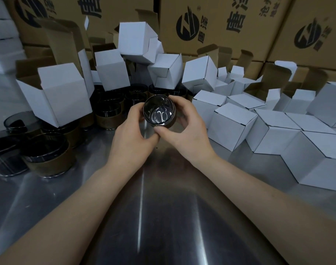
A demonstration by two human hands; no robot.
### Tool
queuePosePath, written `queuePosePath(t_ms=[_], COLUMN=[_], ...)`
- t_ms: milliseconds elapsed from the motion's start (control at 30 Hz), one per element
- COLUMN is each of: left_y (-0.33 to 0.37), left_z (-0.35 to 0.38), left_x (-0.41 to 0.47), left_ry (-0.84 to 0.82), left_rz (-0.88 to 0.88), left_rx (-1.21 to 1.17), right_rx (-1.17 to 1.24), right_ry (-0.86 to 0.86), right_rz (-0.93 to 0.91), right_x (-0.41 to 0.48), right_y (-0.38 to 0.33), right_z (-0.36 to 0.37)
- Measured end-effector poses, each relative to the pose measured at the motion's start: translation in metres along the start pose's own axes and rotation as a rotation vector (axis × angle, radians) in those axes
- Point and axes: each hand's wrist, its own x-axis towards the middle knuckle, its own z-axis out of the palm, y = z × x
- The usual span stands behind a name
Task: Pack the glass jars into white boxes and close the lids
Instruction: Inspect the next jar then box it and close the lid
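A dark smoked-glass jar (159,111) is held above the steel table, its open mouth tipped toward me. My left hand (131,133) grips its left side and my right hand (184,129) grips its right side and bottom, thumb under the rim. Several more dark jars (46,152), some with brown sleeves, stand at the left and behind the held jar. Open white boxes (62,94) with raised lids are piled at the back left and centre. Closed white boxes (234,125) lie in rows at the right.
The steel table (144,207) stretches toward me under my forearms. Large brown printed cartons (220,25) wall off the back. Open brown-lined box flaps (63,39) stick up among the white boxes.
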Motion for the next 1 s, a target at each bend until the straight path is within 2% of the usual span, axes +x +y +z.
queuePosePath(t_ms=[667, 1000], left_y=[0.014, 0.012], left_z=[-0.004, -0.006], left_x=[-0.004, -0.001], left_ry=[-0.001, 0.036], left_rz=[0.062, 0.069], left_rx=[0.017, 0.014], right_rx=[0.169, 0.228], right_ry=[-0.053, -0.021], right_rz=[0.193, 0.122], right_x=[0.000, 0.000], right_y=[-0.003, -0.001], right_z=[-0.006, -0.002])
